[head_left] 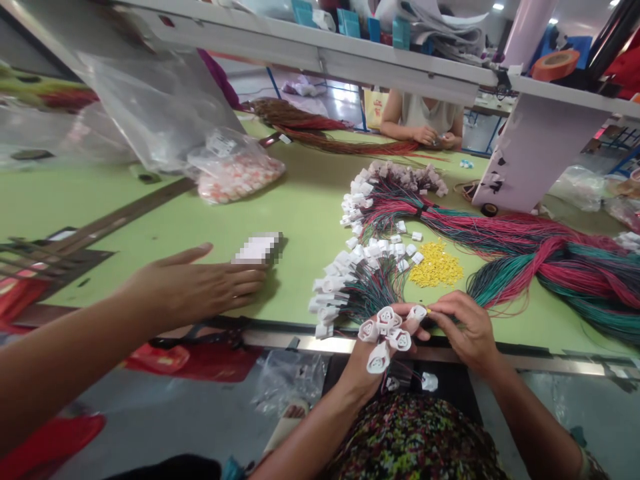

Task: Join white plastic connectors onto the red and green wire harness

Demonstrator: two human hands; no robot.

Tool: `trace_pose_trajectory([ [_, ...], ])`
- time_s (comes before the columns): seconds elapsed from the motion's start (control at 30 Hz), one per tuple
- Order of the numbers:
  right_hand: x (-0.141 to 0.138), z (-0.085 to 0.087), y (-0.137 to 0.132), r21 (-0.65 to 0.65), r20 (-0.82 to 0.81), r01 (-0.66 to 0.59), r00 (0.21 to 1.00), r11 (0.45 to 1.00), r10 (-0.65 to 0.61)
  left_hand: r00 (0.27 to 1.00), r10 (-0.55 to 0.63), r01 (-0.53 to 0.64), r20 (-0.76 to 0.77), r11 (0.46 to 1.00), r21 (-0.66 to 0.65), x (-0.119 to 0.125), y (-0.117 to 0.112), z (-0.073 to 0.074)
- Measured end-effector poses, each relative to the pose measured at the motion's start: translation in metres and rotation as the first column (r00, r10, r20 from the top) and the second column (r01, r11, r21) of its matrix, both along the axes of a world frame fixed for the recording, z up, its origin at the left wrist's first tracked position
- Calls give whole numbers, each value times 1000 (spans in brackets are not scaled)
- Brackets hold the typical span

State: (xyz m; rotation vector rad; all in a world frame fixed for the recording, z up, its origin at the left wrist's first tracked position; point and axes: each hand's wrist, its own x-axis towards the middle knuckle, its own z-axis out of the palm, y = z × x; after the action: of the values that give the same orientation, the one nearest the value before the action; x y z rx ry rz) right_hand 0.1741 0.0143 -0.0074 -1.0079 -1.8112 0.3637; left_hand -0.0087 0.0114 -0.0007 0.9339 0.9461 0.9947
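Connectors (389,321) held in the left hand (364,365) by the surface's near edge (287,341) want steadying while the right hand (469,330) pinches a small yellow piece (429,311).

Parts pile (436,265) on the table (300,207), between connectors (333,285) and wire bundles (565,253).

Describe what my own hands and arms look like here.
Your left hand and right hand are ungloved, with no watch in sight. Both forearms are bare. A dark patterned sleeve edge shows on the right arm, by a dark, multicoloured printed garment.
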Motion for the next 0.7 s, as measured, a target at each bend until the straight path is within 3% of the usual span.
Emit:
trace_pose_trajectory([
  [0.2,-5,17,-12,-35,-66,60,996,998,-63,996,19,4,-86,965,260,-6,0,-13],
  [0.37,-14,25,-24,-115,-67,22,997,993,-29,990,112,-82,-80,946,314,-6,0,-15],
  [0.53,-13,22,-26,-93,-43,17,999,996,-21,994,61,-42,-85,977,211,-4,-4,-14],
  [0.7,-9,25,-26,-118,-27,-25,999,993,22,995,-16,15,96,1000,15,-2,-7,-14],
])
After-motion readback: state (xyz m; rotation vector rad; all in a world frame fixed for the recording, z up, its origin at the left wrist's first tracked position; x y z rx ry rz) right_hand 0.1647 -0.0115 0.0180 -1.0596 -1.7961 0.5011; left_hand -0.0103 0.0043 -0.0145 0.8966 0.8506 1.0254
